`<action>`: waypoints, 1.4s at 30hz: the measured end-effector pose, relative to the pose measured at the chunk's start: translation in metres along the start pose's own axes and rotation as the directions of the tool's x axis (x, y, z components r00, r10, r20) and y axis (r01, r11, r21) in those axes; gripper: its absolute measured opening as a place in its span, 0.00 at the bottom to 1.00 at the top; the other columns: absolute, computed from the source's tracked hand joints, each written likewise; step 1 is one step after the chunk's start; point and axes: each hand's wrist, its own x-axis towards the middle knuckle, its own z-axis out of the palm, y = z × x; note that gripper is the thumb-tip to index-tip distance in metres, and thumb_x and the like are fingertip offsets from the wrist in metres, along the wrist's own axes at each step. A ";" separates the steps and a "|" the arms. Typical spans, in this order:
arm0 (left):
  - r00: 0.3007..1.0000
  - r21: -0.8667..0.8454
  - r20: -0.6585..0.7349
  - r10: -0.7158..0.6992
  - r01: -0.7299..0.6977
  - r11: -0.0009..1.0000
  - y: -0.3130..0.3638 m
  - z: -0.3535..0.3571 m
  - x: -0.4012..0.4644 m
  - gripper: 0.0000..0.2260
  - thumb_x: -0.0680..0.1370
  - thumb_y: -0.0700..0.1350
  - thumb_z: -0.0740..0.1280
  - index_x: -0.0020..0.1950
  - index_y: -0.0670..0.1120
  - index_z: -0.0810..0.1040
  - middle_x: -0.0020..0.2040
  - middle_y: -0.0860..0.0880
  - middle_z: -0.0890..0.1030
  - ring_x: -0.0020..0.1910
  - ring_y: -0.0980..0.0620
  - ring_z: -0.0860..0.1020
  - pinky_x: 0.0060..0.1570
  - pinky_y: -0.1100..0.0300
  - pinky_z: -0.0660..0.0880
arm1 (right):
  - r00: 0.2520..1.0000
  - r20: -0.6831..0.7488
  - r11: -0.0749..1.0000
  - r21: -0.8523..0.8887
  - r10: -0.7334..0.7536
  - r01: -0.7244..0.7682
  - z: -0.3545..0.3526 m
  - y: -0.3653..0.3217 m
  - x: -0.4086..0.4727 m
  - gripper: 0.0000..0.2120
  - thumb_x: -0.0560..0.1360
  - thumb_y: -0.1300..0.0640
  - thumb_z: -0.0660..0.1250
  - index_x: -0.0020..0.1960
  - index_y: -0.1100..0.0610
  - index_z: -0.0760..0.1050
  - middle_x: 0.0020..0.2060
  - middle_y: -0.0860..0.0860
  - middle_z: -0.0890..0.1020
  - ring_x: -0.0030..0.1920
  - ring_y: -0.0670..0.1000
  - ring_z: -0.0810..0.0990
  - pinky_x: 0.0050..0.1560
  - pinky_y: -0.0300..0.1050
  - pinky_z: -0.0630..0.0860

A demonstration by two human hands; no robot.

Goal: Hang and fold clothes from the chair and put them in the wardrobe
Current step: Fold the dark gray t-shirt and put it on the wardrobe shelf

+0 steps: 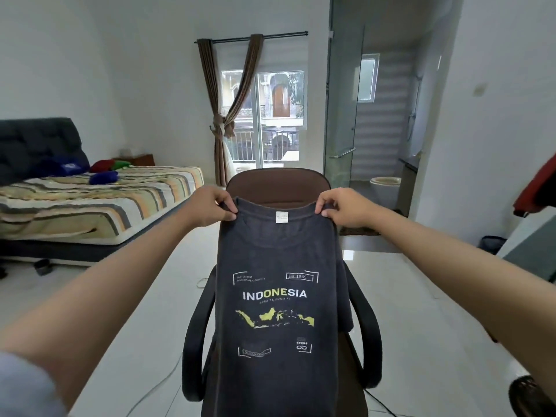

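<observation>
A dark grey T-shirt [278,251] with an "INDONESIA" print and a yellow map hangs spread out in front of me. My left hand [207,206] pinches its left shoulder by the collar. My right hand [343,207] pinches the right shoulder. The shirt hangs down over a brown office chair [279,183] with black armrests, whose backrest shows just behind the collar. The chair seat is hidden by the shirt.
A bed [99,203] with a striped cover and coloured cushions stands at the left. A window with tied brown curtains [224,115] is behind the chair. A glass-walled bathroom [376,130] opens at the right. A red garment [538,188] hangs at the right edge. White floor surrounds the chair.
</observation>
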 end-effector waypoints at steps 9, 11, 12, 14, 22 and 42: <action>0.988 0.181 0.144 -0.048 0.021 0.983 0.010 -0.030 -0.006 0.03 0.71 0.37 0.72 0.43 0.43 0.83 0.34 0.51 0.81 0.32 0.54 0.80 0.28 0.66 0.75 | 1.000 -0.009 0.999 -0.022 0.030 -0.030 -0.011 -0.027 0.009 0.06 0.73 0.63 0.68 0.44 0.53 0.80 0.39 0.47 0.79 0.41 0.48 0.77 0.44 0.42 0.73; 0.994 0.130 0.106 -0.018 0.004 0.991 0.007 -0.032 -0.005 0.03 0.71 0.37 0.73 0.42 0.43 0.84 0.35 0.51 0.81 0.33 0.56 0.79 0.26 0.71 0.71 | 0.998 -0.028 0.999 -0.002 0.053 -0.053 -0.013 -0.031 0.010 0.05 0.73 0.63 0.69 0.44 0.54 0.81 0.39 0.44 0.78 0.40 0.44 0.76 0.44 0.40 0.71; 0.996 0.116 0.093 0.001 -0.012 0.993 0.006 -0.033 -0.005 0.03 0.70 0.37 0.73 0.42 0.43 0.84 0.36 0.51 0.81 0.34 0.57 0.78 0.28 0.72 0.70 | 0.997 -0.041 0.998 0.012 0.060 -0.059 -0.014 -0.032 0.010 0.05 0.73 0.63 0.69 0.44 0.55 0.81 0.39 0.43 0.78 0.39 0.42 0.75 0.44 0.39 0.70; 0.996 0.107 0.078 0.036 -0.044 0.993 0.002 -0.036 -0.003 0.03 0.70 0.38 0.74 0.42 0.44 0.84 0.38 0.51 0.82 0.37 0.58 0.77 0.33 0.71 0.68 | 0.995 -0.070 0.998 0.032 0.065 -0.063 -0.016 -0.035 0.011 0.03 0.72 0.63 0.70 0.43 0.56 0.81 0.38 0.44 0.78 0.37 0.41 0.74 0.43 0.39 0.69; 0.992 -0.033 0.010 0.128 -0.127 0.991 -0.009 -0.052 0.002 0.07 0.65 0.42 0.79 0.32 0.48 0.82 0.35 0.51 0.82 0.36 0.54 0.79 0.40 0.59 0.76 | 0.978 -0.192 0.991 0.121 0.078 -0.056 -0.029 -0.045 0.019 0.10 0.62 0.55 0.80 0.34 0.55 0.79 0.30 0.52 0.73 0.31 0.47 0.68 0.30 0.35 0.62; 0.991 0.035 0.130 0.007 -0.012 0.999 -0.014 -0.064 0.006 0.05 0.69 0.42 0.75 0.37 0.46 0.81 0.36 0.50 0.81 0.38 0.52 0.80 0.35 0.62 0.73 | 0.993 -0.105 0.990 0.138 0.052 -0.038 -0.025 -0.069 0.028 0.10 0.62 0.60 0.80 0.36 0.59 0.79 0.30 0.49 0.72 0.31 0.46 0.69 0.32 0.33 0.65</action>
